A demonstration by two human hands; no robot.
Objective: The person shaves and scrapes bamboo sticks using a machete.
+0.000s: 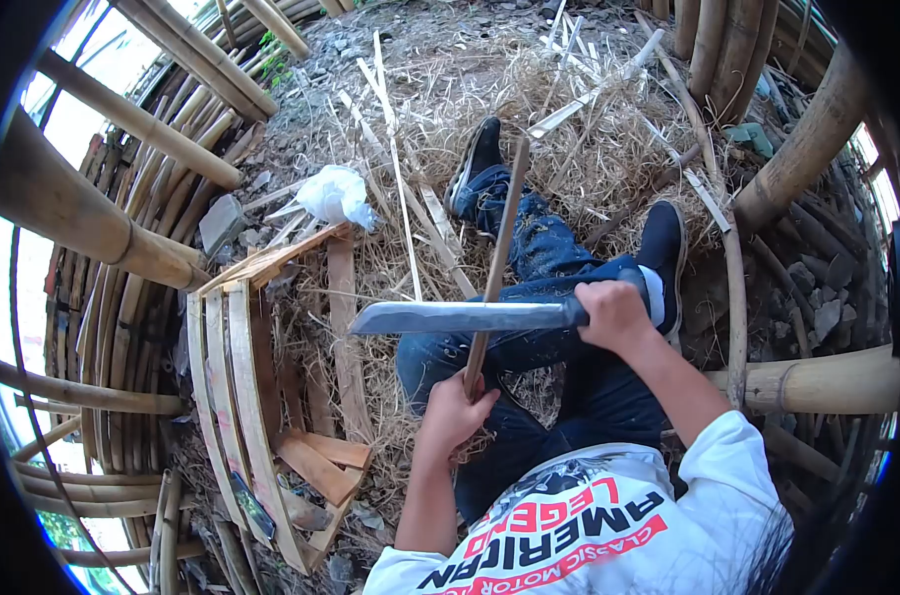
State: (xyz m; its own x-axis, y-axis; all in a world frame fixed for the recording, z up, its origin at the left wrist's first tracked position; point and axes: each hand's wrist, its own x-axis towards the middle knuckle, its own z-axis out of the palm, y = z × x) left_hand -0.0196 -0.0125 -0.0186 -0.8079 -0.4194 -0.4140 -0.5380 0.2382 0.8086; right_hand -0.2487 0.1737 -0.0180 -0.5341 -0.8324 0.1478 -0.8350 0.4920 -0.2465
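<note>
My right hand (pixel 613 315) is closed round the dark handle of a long, wide-bladed machete (pixel 460 317). The blade points left and lies across a narrow bamboo strip (pixel 503 223), over my bent leg in jeans. Lower down, my left hand (pixel 460 405) is wrapped round the near end of that strip, which slants up and away from me. The blade crosses the strip a little above my left hand; whether its edge touches the strip I cannot tell.
A wooden crate (pixel 241 377) stands at the left with wood pieces inside. Beyond it lies a white plastic bag (pixel 335 196). Shavings (pixel 569 89) and loose strips cover the ground ahead. Thick bamboo poles (pixel 817 382) stick in from both sides.
</note>
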